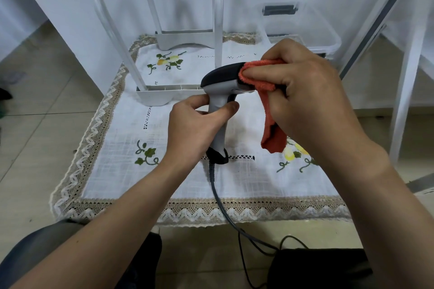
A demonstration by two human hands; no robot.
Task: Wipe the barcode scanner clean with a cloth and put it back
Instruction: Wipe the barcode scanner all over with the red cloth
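No readable text, label or number shows anywhere.

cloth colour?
Orange-red cloth, held in the right hand against the scanner; head view.

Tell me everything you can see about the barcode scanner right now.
The barcode scanner is pistol-shaped, with grey plastic body, dark top and dark base collar. A grey cable trails from its base off the table edge. It is held upright above the embroidered tablecloth: the left hand grips the handle, while the right hand presses an orange cloth against its head's front.
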